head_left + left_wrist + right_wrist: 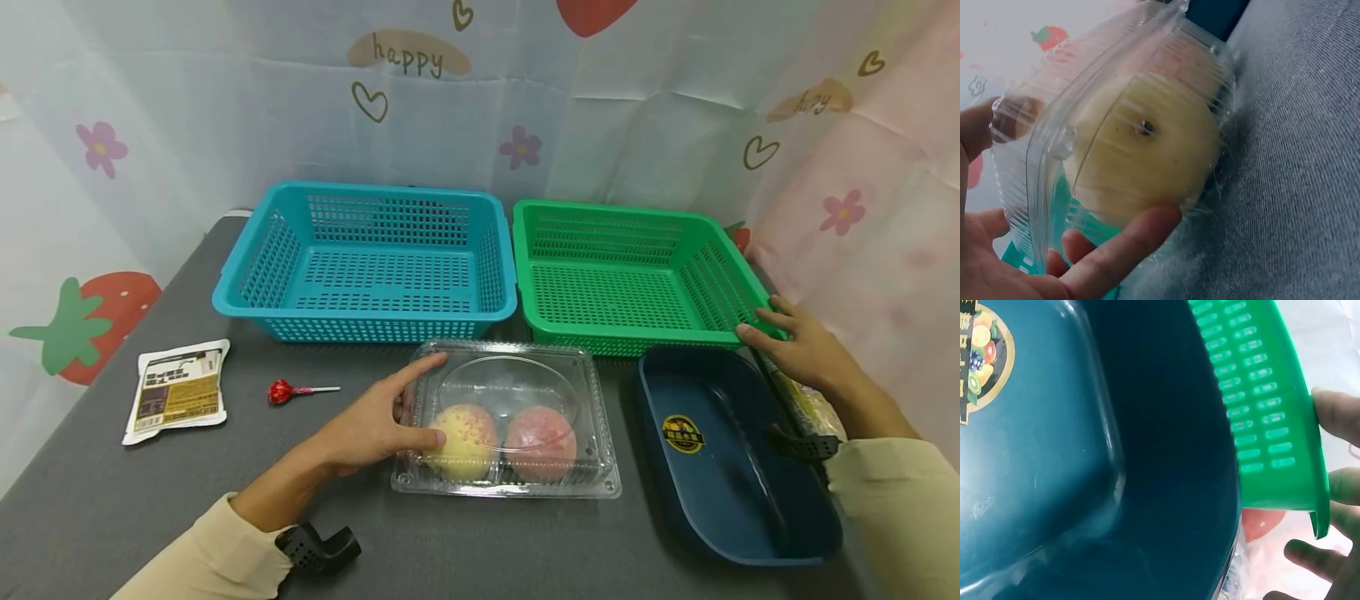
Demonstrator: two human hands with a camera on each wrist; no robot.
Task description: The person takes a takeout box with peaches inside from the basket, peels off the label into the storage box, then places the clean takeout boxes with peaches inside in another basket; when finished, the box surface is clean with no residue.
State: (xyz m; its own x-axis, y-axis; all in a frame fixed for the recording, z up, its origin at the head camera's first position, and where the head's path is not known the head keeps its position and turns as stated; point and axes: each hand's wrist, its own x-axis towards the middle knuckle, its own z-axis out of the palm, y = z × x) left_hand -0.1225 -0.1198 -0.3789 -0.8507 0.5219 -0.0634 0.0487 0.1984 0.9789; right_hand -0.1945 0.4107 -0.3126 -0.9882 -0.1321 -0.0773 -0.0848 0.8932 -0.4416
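Note:
A clear plastic fruit box with a lid lies on the grey table. In it sit a yellow round fruit and a pink one. My left hand holds the box's left end, index finger toward the back and thumb at the front. In the left wrist view, the thumb lies against the plastic beside the yellow fruit. My right hand touches the front right corner of the green basket. Its fingers are spread at the rim in the right wrist view.
A blue basket stands at the back left. A dark blue basin is at the right, with a clear-wrapped item partly hidden beside it. Left of the box lie a lollipop and a white-and-brown packet. A printed curtain hangs behind.

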